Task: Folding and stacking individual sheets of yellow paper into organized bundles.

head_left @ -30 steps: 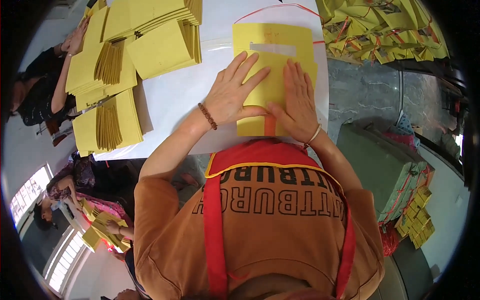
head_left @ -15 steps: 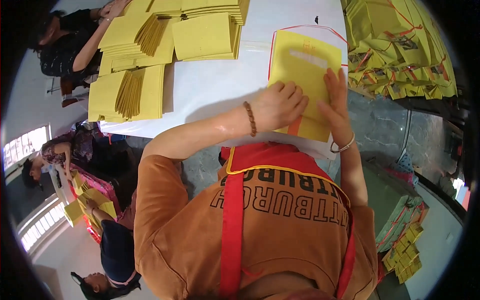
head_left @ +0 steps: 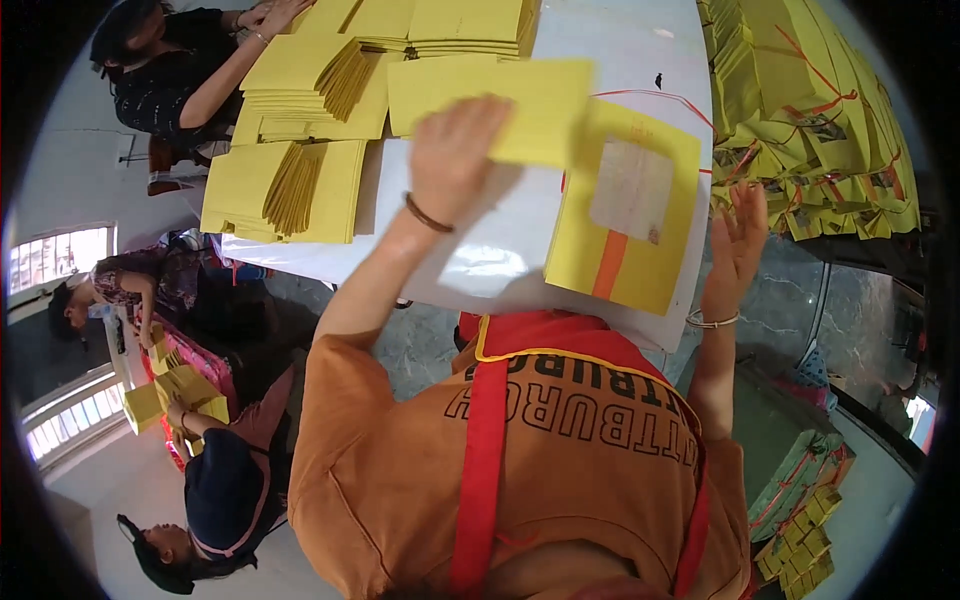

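Observation:
My left hand (head_left: 455, 155) is over the middle of the white table (head_left: 480, 240), closed on the left part of a flat yellow paper packet (head_left: 545, 110), blurred by motion. Directly in front of me lies another yellow packet (head_left: 682, 165) with a pale rectangle (head_left: 632, 185) and an orange strip (head_left: 608, 265) on its face. A thin red string (head_left: 655, 93) runs past its far edge. My right hand (head_left: 738, 240) is raised just off the table's right edge, fingers stretched out, holding nothing.
Stacks of yellow packets (head_left: 310, 80) fill the table's left side. Tied yellow bundles (head_left: 800, 90) are piled at the right, above a grey floor. A co-worker's hands (head_left: 270, 18) rest at the far left stacks. Two more people sit at the left. A green bale (head_left: 780, 430) stands at lower right.
My left hand has moved left and away from me with a yellow packet, uncovering the pale rectangle beneath. My right hand has lifted off to the right.

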Demonstrator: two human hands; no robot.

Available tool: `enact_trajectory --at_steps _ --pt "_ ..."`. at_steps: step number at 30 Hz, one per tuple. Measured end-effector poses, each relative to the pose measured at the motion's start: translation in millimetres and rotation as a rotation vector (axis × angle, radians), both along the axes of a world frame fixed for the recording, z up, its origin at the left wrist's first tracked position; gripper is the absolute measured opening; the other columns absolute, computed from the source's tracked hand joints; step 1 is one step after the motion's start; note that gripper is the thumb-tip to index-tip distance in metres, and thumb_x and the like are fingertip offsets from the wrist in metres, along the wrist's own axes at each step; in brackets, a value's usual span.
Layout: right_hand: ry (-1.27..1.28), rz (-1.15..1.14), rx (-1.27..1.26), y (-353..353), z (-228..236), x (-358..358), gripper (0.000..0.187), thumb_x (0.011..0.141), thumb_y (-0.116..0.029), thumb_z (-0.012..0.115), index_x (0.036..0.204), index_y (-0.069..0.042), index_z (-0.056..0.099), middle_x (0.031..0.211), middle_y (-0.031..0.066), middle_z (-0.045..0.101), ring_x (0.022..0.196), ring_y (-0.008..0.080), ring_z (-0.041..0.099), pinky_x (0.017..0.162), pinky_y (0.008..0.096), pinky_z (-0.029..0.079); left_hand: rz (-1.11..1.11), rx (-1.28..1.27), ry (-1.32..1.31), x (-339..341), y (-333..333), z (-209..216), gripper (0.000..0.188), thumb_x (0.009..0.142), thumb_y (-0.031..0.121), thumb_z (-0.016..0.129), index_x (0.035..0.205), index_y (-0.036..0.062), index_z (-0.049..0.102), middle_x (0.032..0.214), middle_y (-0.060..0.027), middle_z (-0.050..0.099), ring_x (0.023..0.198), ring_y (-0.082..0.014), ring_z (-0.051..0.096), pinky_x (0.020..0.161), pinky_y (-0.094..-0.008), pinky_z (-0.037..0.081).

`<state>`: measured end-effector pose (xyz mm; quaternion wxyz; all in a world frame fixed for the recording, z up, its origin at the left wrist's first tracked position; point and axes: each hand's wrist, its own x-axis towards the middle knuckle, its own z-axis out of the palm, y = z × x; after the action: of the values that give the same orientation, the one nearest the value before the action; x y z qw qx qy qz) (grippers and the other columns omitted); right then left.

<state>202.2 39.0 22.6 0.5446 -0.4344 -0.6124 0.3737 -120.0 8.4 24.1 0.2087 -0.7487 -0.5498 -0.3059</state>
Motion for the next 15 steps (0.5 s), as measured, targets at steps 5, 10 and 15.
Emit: enact_trajectory --at_steps 5,10,15 --pt "0.047 0.102 -0.122 -3 -19 -6 0.052 0.087 -0.005 0.055 0.136 -0.005 0.037 0.133 0.0117 0.045 0.122 0.0215 0.042 0.100 0.0349 0.033 0.236 -0.068 0.069 -88 30 -64 0.057 0.071 0.007 0.059 0.126 0.0198 0.052 0.119 -0.0039 0.055 0.104 -0.0247 0.052 0.084 -0.0391 0.040" --pt "-0.347 0.139 0.007 -9 -24 -17 0.033 0.084 -0.008 0.058 0.117 -0.005 0.056 0.121 0.0104 0.054 0.113 0.0258 0.051 0.097 0.0352 0.035 0.222 -0.309 0.153 -97 43 -100 0.057 0.077 0.008 0.057 0.130 0.0278 0.047 0.120 -0.0023 0.053 0.106 -0.0234 0.050 0.086 -0.0394 0.038" --pt "-0.718 0.177 0.207 -9 -27 -20 0.031 0.081 -0.012 0.062 0.111 -0.010 0.060 0.116 0.0057 0.056 0.114 0.0281 0.049 0.097 0.0386 0.032 0.127 -0.497 0.246 -104 46 -93 0.061 0.079 0.016 0.059 0.136 0.0285 0.040 0.129 -0.0059 0.049 0.114 -0.0259 0.046 0.093 -0.0414 0.035"
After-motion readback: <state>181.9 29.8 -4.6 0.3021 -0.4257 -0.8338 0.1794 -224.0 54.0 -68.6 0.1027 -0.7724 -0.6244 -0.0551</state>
